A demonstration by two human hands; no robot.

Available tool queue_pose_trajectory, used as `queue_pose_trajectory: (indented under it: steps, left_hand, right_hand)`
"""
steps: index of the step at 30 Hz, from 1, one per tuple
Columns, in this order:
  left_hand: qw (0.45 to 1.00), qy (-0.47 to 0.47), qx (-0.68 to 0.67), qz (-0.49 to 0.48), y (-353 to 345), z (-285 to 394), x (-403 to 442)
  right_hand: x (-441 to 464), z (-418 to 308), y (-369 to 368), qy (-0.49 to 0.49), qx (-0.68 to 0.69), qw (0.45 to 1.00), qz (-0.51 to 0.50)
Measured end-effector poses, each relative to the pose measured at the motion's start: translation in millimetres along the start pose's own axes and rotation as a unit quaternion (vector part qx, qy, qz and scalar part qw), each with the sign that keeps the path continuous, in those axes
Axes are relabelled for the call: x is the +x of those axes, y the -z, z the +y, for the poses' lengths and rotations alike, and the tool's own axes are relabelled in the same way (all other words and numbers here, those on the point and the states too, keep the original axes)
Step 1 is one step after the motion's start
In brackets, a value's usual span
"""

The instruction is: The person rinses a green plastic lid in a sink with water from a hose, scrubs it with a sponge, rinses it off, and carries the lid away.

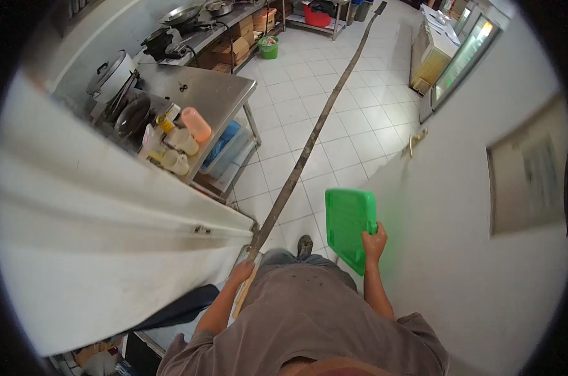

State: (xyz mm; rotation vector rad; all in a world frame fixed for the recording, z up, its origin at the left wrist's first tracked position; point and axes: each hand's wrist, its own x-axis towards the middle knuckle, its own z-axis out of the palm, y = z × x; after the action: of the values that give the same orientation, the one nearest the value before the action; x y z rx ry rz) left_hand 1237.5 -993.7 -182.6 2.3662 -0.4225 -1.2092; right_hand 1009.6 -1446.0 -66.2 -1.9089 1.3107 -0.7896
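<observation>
My right hand (374,242) grips the edge of a green plastic lid or tray (350,220), held upright over the floor beside the right-hand wall. At the lower left, my left hand (242,271) is low beside my body, near a pale wooden strip (244,293). It overlaps the near end of a long dark strip (306,150) that runs away across the tiled floor. The fingers of that hand are too small and blurred to make out. One shoe (305,245) shows below my grey shirt.
A steel table (218,84) at the left bears an orange container (196,125), jugs and pans. Beyond are stoves and a green bucket (268,47). A white door (127,219) stands left; a chest unit (431,50) and glass-fronted cabinet (464,52) line the right.
</observation>
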Motion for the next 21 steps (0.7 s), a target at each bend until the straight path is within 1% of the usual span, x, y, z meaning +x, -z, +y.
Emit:
queue_pose_trajectory:
  steps: [1, 2, 4, 5, 7, 10, 11, 13, 15, 16, 17, 18, 20, 21]
  left_hand:
    - [1.000, -0.005, -0.028, -0.008, 2, -11, 13]
    - [0.995, 0.014, -0.092, 0.025, 4, -10, 21]
    - [0.970, 0.058, -0.220, 0.087, 8, 9, 35]
    - [0.961, 0.074, -0.249, 0.095, 12, 19, 51]
    - [0.941, 0.106, -0.303, 0.110, 41, 59, 82]
    - [0.856, 0.149, -0.479, 0.125, 80, 116, 164]
    - [0.854, 0.116, -0.488, 0.140, 98, 135, 201]
    - [0.846, 0.054, -0.503, 0.166, 132, 164, 276]
    - [0.891, -0.034, -0.399, 0.213, 185, 200, 349]
    - [0.897, -0.056, -0.376, 0.224, 217, 226, 378]
    - [0.901, -0.077, -0.355, 0.237, 254, 260, 403]
    - [0.918, -0.110, -0.296, 0.241, 295, 293, 424]
    - [0.915, -0.169, -0.224, 0.291, 363, 350, 464]
    - [0.912, -0.187, -0.186, 0.315, 392, 364, 488]
  right_hand:
    - [21, 8, -11, -0.016, -0.012, 1.000, -0.009]
    - [41, 6, -19, -0.020, -0.033, 0.999, -0.016]
    - [76, 1, -35, -0.030, -0.080, 0.996, -0.035]
    - [97, 0, -44, -0.031, -0.093, 0.994, -0.040]
    - [143, -5, -68, -0.035, -0.118, 0.991, -0.048]
    - [219, -20, -108, -0.013, -0.141, 0.989, -0.041]
    - [248, -31, -125, -0.008, -0.139, 0.989, -0.043]
    - [300, -58, -155, -0.002, -0.136, 0.989, -0.049]
    - [359, -79, -193, 0.046, -0.115, 0.992, -0.020]
    - [387, -90, -209, 0.071, -0.109, 0.992, -0.010]
    - [416, -117, -224, 0.077, -0.089, 0.993, -0.008]
    - [446, -151, -237, 0.082, -0.070, 0.994, -0.010]
    - [506, -199, -266, 0.117, -0.024, 0.993, -0.017]
    - [542, -207, -282, 0.126, -0.013, 0.991, -0.038]
